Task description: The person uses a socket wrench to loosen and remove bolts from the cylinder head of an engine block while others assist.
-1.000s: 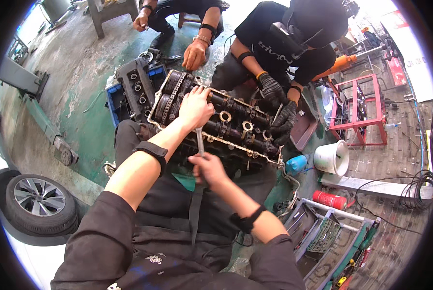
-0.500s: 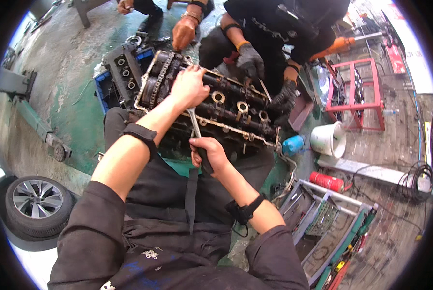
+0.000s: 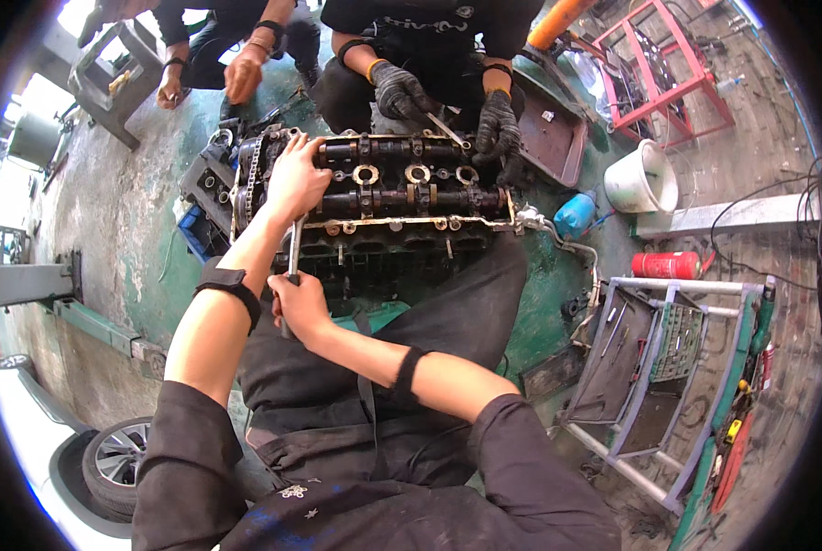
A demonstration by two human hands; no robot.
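Note:
An open engine cylinder head (image 3: 394,174), dark and oily with two camshafts and a timing chain at its left end, lies in front of me. My left hand (image 3: 297,179) is closed over the head of a long-handled wrench (image 3: 295,246) near the chain end and hides where it seats. Lower down, my right hand (image 3: 303,308) grips the handle, fingers wrapped round it. Across the engine, a co-worker's gloved hand (image 3: 399,90) holds a spanner (image 3: 450,131) over the right end. The same person's other glove (image 3: 497,129) rests by that corner.
Another person's bare hand (image 3: 244,75) hovers beyond the chain end. A valve cover (image 3: 211,186) lies at the left. On the right are a brown tray (image 3: 558,138), white bucket (image 3: 633,188), blue bottle (image 3: 576,216), red extinguisher (image 3: 665,265) and tool rack (image 3: 618,427). A car wheel (image 3: 117,459) shows lower left.
My view has turned, so the engine now appears level. Relative to the engine, the wrench handle has swung left in my right hand. My left hand stays over the wrench head.

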